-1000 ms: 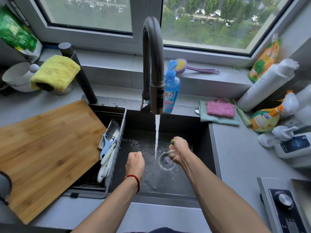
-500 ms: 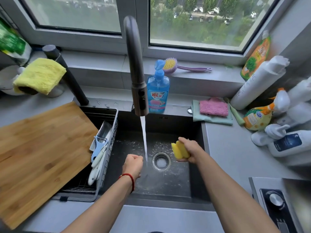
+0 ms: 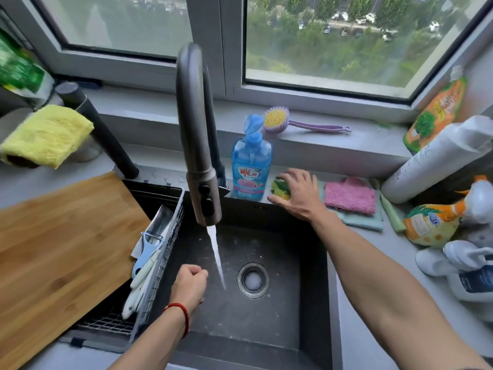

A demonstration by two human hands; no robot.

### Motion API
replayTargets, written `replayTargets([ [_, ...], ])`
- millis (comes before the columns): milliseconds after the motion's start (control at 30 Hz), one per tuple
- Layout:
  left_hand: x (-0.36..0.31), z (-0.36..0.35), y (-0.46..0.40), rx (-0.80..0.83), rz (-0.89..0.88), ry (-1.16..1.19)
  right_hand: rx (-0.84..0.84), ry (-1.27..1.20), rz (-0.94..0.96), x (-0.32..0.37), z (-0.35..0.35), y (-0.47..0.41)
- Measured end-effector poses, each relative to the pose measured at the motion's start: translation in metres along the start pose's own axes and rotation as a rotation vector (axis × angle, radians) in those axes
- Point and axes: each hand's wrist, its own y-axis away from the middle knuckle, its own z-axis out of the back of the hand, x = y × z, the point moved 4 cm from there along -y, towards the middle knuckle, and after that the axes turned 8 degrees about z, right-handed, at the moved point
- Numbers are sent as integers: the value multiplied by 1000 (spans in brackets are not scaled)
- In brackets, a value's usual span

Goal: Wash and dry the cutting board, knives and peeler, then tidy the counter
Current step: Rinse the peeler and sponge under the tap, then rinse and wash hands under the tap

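My right hand spreads over the sponge, setting it on the ledge behind the sink, beside the soap bottle so it drains there. My left hand is a loose fist, holding nothing, next to the running water. Left of it, the peeler and knives stand in the rack, the cutting board beyond.

Grey counter: board, bottles, perhaps cloths.
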Motion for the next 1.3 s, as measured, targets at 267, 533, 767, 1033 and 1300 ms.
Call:
replayTargets([
  [267, 4, -3, -11, -7, 41, -25, 111, 187, 127, -17, -18, 10],
  [533, 2, 1, -14, 4, 25, -12, 33, 190, 121, -14, -17, 7],
  [767, 10, 20, -8, 12, 37, 44, -32, 206, 5, 3, -19, 24],
  [1033, 7, 76, 19, -126, -82, 140, -209, -829, -484, 96, -58, 98],
  [1300, -77, 166, 48, -439, -470, 6, 202, -1510, -929, 179, -145, 117],
])
